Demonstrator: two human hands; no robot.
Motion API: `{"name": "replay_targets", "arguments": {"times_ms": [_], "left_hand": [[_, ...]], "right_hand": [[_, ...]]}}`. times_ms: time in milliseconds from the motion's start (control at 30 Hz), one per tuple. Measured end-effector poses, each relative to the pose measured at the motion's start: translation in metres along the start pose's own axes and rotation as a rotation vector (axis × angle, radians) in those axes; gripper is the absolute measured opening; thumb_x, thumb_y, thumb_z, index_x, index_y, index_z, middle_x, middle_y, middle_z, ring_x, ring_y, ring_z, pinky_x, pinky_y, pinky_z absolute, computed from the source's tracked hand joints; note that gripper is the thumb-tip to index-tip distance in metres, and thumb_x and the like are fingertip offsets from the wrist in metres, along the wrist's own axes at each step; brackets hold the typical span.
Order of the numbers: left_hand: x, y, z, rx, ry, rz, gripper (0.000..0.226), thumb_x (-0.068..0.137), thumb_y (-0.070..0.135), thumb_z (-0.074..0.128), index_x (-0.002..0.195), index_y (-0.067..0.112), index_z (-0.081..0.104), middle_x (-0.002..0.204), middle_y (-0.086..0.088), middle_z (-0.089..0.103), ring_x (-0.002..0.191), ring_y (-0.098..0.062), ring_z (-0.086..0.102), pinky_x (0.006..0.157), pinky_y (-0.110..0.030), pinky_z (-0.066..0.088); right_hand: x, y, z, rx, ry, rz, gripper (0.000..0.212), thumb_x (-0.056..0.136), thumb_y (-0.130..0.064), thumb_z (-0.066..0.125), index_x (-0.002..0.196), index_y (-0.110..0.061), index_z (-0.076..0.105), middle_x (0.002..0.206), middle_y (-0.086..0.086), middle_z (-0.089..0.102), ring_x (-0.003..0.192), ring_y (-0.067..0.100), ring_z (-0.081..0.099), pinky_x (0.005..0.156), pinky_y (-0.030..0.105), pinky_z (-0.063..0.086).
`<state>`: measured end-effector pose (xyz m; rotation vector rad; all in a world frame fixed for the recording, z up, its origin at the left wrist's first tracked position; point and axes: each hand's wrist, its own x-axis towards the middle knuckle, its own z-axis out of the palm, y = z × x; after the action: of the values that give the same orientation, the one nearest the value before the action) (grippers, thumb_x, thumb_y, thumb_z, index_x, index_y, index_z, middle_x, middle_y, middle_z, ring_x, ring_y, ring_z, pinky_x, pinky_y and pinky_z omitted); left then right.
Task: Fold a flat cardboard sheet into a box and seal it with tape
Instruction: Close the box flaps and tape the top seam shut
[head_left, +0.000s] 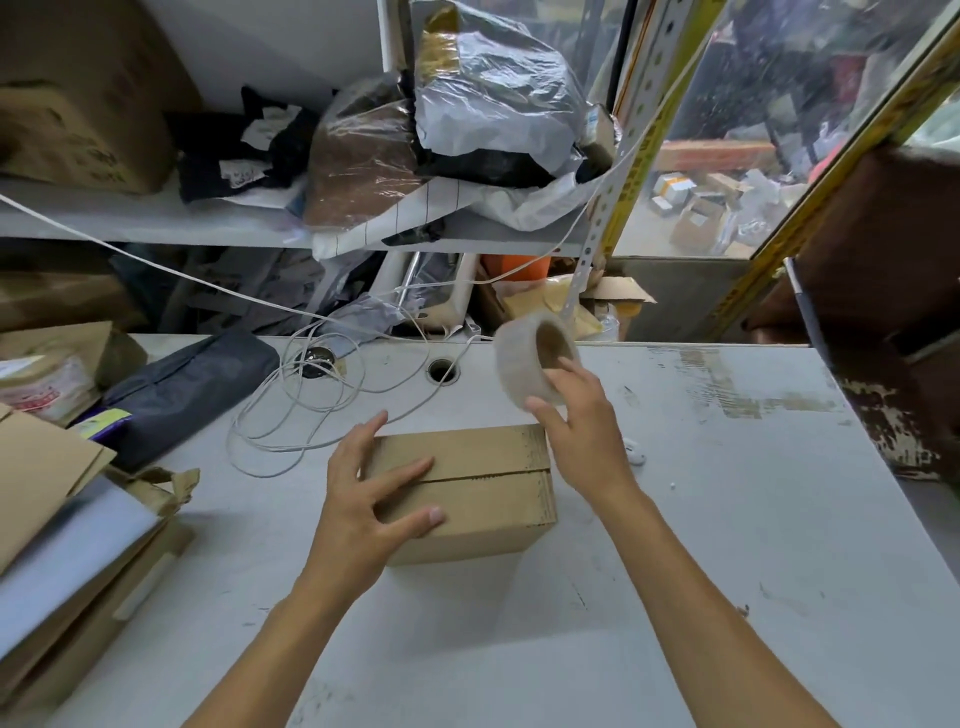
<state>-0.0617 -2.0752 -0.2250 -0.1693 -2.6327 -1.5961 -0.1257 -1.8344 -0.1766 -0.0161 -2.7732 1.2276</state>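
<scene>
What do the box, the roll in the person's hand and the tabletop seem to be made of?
The box looks like plain brown corrugated cardboard, matte, with rough cut edges at its flaps. The roll seems to be clear packing tape, milky and slightly glossy, around a brown core, likely cardboard. The tabletop looks like white-coated board; its coating is scuffed and chipped along the right edge.

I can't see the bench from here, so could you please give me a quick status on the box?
Left hand pressing box flaps shut. Right hand holding tape roll above it. Seam untaped. White cable behind box, clear.
</scene>
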Motion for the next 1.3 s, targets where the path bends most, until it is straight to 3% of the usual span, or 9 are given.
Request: {"name": "replay_targets", "arguments": {"times_ms": [100,167,267,467,800,967,1067,1167,1300], "left_hand": [[0.002,0.005,-0.003,0.181,0.02,0.087,0.054,0.067,0.061,0.069,0.114,0.037,0.072,0.143,0.016,0.048,0.136,-0.022,0.032,0.111,-0.043,0.031],[0.002,0.011,-0.007,0.325,0.022,0.177,0.059,0.067,0.061,0.069,0.115,0.027,0.074,0.131,0.009,0.061,0.123,-0.024,0.045,0.1,-0.048,0.042],[0.001,0.025,-0.015,0.233,-0.025,0.108,0.059,0.065,0.041,0.082,0.12,0.026,0.065,0.119,0.013,0.065,0.11,-0.008,0.055,0.094,-0.037,0.048],[0.016,0.036,-0.03,0.032,0.074,0.028,0.08,0.077,0.029,0.082,0.146,0.031,0.04,0.129,0.016,0.051,0.112,0.0,0.055,0.087,-0.016,0.049],[0.036,0.046,-0.023,-0.158,0.234,0.019,0.009,0.091,0.009,0.065,0.088,0.017,0.066,0.11,0.008,0.071,0.107,-0.004,0.064,0.078,-0.019,0.054],[0.039,0.041,-0.026,-0.1,0.228,-0.072,0.016,0.093,0.007,0.058,0.08,0.016,0.058,0.1,0.013,0.069,0.094,0.002,0.063,0.074,-0.012,0.047],[0.034,0.034,-0.025,-0.145,0.231,-0.217,0.014,0.097,0.013,0.055,0.083,0.015,0.059,0.091,0.009,0.069,0.085,-0.011,0.064,0.074,-0.027,0.051],[0.025,0.034,-0.02,-0.164,0.221,-0.305,0.014,0.097,0.017,0.056,0.083,0.017,0.059,0.085,-0.001,0.068,0.08,-0.017,0.064,0.07,-0.029,0.05],[0.022,0.04,-0.017,-0.13,0.246,-0.351,0.016,0.096,0.019,0.055,0.081,0.018,0.055,0.082,-0.001,0.066,0.077,-0.017,0.064,0.062,-0.018,0.044]], "right_hand": [[-0.033,-0.033,0.009,0.077,0.046,-0.115,0.027,0.092,-0.009,0.062,0.119,-0.006,0.063,0.118,-0.023,0.041,0.132,0.013,0.035,0.099,-0.002,0.02],[-0.05,-0.041,0.028,0.101,0.049,-0.169,0.027,0.089,-0.005,0.064,0.116,-0.005,0.064,0.111,-0.028,0.041,0.13,0.014,0.039,0.102,0.005,0.025],[-0.061,-0.039,0.051,0.027,0.058,-0.312,0.027,0.083,-0.001,0.067,0.109,-0.008,0.066,0.108,-0.012,0.058,0.127,0.012,0.041,0.103,0.007,0.026],[-0.056,-0.035,0.051,0.097,0.037,-0.304,0.029,0.087,-0.003,0.065,0.114,-0.011,0.066,0.119,-0.054,0.037,0.124,-0.022,0.025,0.099,0.001,0.023],[-0.054,-0.032,0.05,0.096,-0.056,-0.297,0.033,0.087,-0.007,0.062,0.119,-0.018,0.065,0.126,-0.016,0.057,0.137,-0.001,0.029,0.107,0.009,0.022],[-0.056,-0.035,0.052,0.117,-0.049,-0.185,0.048,0.083,-0.026,0.071,0.124,-0.047,0.057,0.161,-0.013,0.004,0.149,0.006,0.007,0.118,0.029,0.02],[-0.057,-0.044,0.048,0.174,-0.068,-0.104,0.066,0.072,-0.065,0.066,0.13,-0.063,0.035,0.16,-0.019,0.002,0.146,0.008,0.016,0.113,0.035,0.028],[-0.058,-0.046,0.048,0.221,-0.022,-0.207,0.083,0.068,-0.081,0.055,0.14,-0.052,0.026,0.159,-0.01,0.019,0.144,0.007,0.024,0.108,0.022,0.031],[-0.062,-0.04,0.046,0.343,-0.058,-0.216,0.098,0.069,-0.071,0.066,0.147,-0.026,0.026,0.15,-0.011,0.032,0.135,0.009,0.042,0.106,0.036,0.043]]}}
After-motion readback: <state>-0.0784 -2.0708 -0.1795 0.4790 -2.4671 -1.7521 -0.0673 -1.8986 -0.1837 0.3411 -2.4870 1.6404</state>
